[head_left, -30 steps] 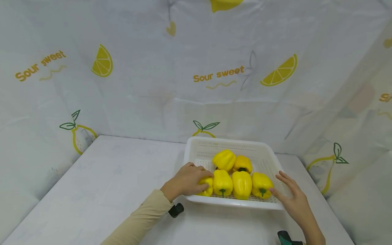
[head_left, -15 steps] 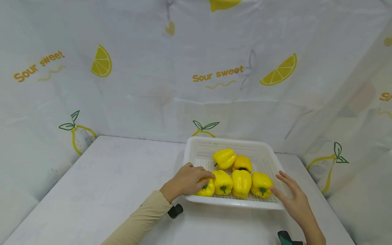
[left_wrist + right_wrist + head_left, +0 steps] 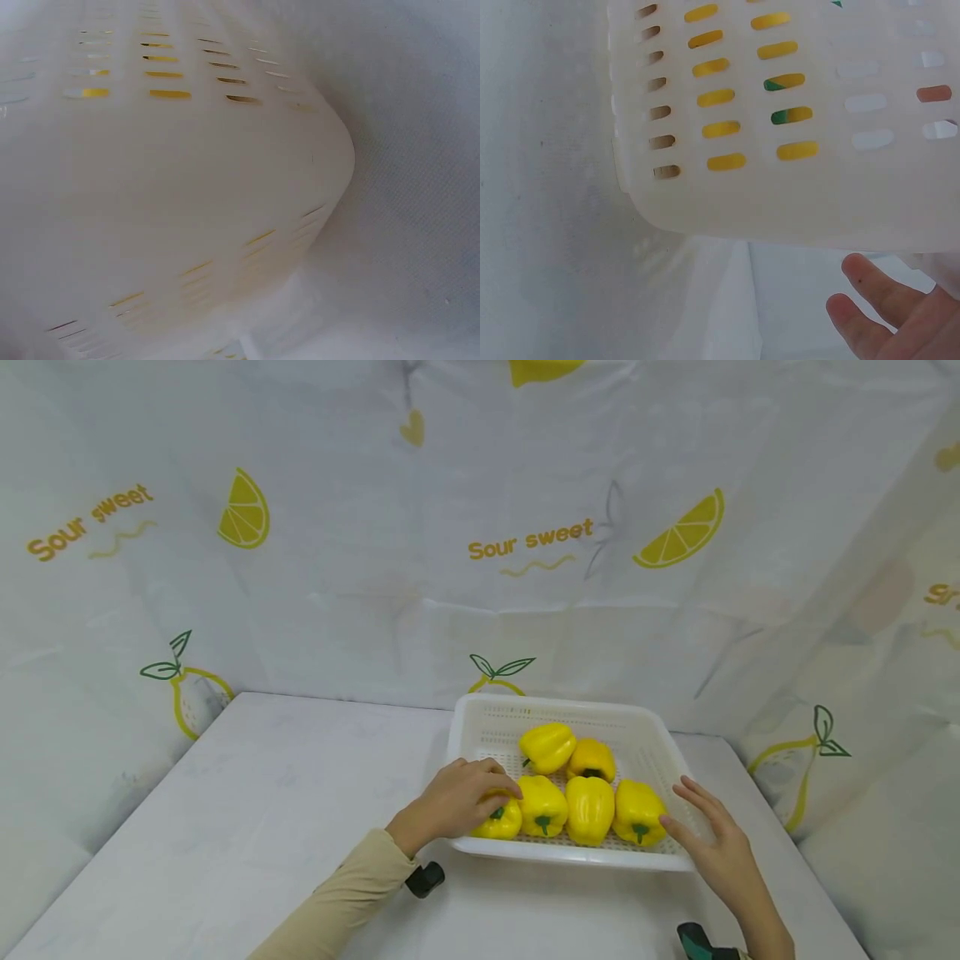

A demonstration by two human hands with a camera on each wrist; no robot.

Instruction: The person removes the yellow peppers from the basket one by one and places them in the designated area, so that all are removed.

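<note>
— Checked from the left?
— Yes. Found left hand (image 3: pixel 461 796) curled on leftmost pepper (image 3: pixel 502 825), inside basket (image 3: pixel 577 856) at near-left corner.
— Lying which way from that hand?
— To the right. Cannot tell long axis with part covered.
— And farther right?
— Found right hand (image 3: pixel 723 852) spread, gripping nothing, just beside or touching rightmost pepper (image 3: pixel 639 812). Judged left hand nearer leftmost pepper.

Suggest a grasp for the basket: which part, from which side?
Probably the rim, at its left and right ends, both taken from outside. The basket is longer side to side, and the rim gives an edge to grip. I'd favour slightly nearward of each end's middle, since four of six peppers line the near side.
</note>
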